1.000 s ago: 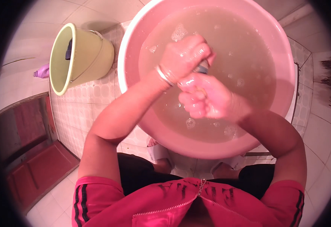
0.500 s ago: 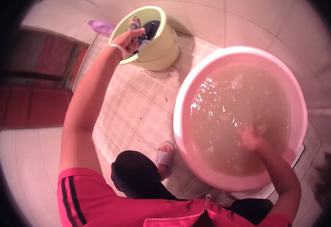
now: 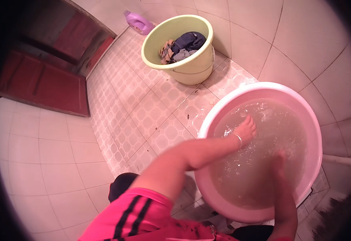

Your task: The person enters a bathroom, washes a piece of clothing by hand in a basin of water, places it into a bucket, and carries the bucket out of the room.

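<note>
A big round pink tub [image 3: 209, 128] of cloudy greyish water [image 3: 239, 180] stands at the right. My left hand [image 3: 245, 129] is over the water at the tub's middle, palm down with fingers stretched out and nothing in them; a pale bangle circles its wrist. To its right, my right hand [image 3: 279, 158] is partly sunk in the water, its fingers blurred and mostly hidden. Whatever lies under the surface cannot be made out. Beyond the tub, a yellow-green bucket [image 3: 189, 74] holds a dark blue garment [image 3: 189, 41], a grey cloth [image 3: 183, 55] and a brown patterned cloth [image 3: 166, 52].
A purple jug-shaped bottle [image 3: 139, 23] with a handle stands behind the bucket by the wall. Patterned floor tiles [image 3: 143, 104] lie left of the tub. A reddish-brown door [image 3: 43, 84] is at the far left, and a dark brushy shape [image 3: 334, 219] at the lower right.
My left hand has let go of the patterned cloth in the bucket and come right, over the tub. My right hand stays in the water. The view has shifted.
</note>
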Motion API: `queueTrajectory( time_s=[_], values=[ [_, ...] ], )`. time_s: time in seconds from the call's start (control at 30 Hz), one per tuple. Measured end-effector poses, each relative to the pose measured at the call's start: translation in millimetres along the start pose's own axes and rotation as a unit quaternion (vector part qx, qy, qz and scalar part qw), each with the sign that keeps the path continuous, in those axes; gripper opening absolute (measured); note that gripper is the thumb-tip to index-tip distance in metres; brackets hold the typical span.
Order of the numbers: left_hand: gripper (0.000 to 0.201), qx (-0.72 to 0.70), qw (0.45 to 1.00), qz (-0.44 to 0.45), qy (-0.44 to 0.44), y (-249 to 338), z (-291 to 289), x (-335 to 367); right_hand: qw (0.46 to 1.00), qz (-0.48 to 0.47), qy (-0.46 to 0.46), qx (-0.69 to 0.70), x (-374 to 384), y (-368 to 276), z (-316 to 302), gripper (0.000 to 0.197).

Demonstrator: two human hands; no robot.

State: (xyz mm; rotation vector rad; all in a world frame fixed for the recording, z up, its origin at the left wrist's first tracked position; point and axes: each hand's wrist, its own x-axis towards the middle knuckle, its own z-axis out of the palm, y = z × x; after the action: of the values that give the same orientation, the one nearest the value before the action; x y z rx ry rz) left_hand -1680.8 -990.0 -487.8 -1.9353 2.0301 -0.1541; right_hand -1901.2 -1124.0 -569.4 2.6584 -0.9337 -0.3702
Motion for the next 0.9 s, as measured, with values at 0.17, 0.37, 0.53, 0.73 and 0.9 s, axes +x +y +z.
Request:
queueTrajectory(
  time_s=[0.17, 0.37, 0.53, 0.73, 0.9],
  values=[
    [0.042, -0.313, 0.949, 0.006, -0.034, 71, 52, 27, 0.905, -0.124, -0.384, 0.133, 5, -36, -148, 0.044],
    [0.037, -0.659, 0.59, 0.085, -0.458, -23, -70, 50, 0.689, -0.177, -0.373, 0.596, 29, 65, -289, 0.044],
    [0.035, -0.421, 0.863, 0.2, -0.196, 114, -35, 38, 0.607, 0.042, -0.146, 0.78, 17, 93, -251, 0.033],
    [0.035, -0.697, 0.695, -0.011, -0.175, 31, -126, -129, 0.777, -0.016, -0.2, 0.597, 36, -60, -290, 0.027],
    [0.014, -0.676, 0.646, -0.351, -0.044, -63, -160, -274, 0.241, 0.126, -0.369, 0.889, 142, -217, -295, 0.052]
  ],
)
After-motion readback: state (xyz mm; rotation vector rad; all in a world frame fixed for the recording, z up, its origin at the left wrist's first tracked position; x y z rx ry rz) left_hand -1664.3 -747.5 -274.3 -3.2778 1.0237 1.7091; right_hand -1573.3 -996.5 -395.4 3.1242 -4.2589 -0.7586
